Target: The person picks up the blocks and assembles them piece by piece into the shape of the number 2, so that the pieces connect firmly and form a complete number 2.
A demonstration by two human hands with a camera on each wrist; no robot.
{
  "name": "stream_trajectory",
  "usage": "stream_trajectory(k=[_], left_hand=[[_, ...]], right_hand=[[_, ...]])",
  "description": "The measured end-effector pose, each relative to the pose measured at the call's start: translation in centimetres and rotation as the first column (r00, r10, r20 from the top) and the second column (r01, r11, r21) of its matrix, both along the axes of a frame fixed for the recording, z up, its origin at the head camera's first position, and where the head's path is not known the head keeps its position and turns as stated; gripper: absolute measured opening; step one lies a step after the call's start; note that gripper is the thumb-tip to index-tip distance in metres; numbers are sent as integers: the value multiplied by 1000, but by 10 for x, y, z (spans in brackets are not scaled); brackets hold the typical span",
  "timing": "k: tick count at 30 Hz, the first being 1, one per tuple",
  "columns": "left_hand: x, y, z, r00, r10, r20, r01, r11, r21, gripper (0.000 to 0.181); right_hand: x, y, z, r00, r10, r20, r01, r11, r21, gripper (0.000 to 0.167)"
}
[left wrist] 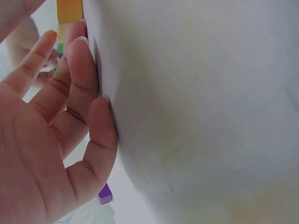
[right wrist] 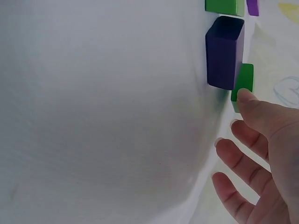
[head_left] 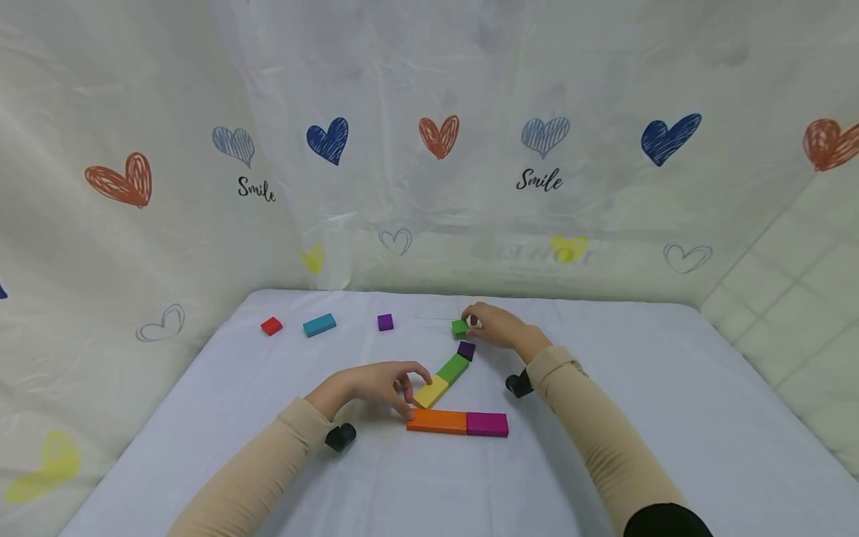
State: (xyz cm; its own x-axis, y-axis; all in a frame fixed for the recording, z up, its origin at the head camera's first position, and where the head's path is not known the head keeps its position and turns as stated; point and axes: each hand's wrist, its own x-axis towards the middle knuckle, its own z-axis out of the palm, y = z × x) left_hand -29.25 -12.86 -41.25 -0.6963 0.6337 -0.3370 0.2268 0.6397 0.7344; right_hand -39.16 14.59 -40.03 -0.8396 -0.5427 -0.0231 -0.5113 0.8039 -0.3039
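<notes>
Pinched in the right hand (head_left: 498, 326), we see a small, smooth green cube (head_left: 459, 329), just beyond a dark purple block (head_left: 466, 350) toward the table's far side. Next we follow a slanting line to an oblong green block (head_left: 452, 368) and a yellow block (head_left: 431, 391). Nearer us, an orange bar (head_left: 436, 422) and a magenta bar (head_left: 487, 424) touch end to end. The left hand (head_left: 379, 382), loosely bent, touches yellow and orange. Counting the red (head_left: 271, 326), blue (head_left: 319, 325) and purple blocks (head_left: 385, 322), we have nine pieces on smooth white cloth (head_left: 429, 488).
</notes>
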Motion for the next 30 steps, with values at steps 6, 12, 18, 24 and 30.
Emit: stream_trajectory(k=[6,12,18,24,30], left_hand=[[0,1,1,1000,4,-4,-4,1000,-9,52],[0,1,1,1000,4,2,-4,1000,-1,52],[-1,1,-1,1000,7,5,-7,1000,3,51],[1,1,2,1000,10,9,-10,1000,-4,52],[2,1,4,1000,10,11,-10,1000,-7,52]], right_hand=[[1,2,-1,1000,-5,13,5,1000,1,33],[1,4,-2,1000,-6,18,6,1000,-3,33],[2,7,-1,1000,-2,12,2,1000,-9,32],[6,6,1,1000,-11,30,12,1000,-9,32],[8,6,1,999,-27,37,27,1000,-5,32]])
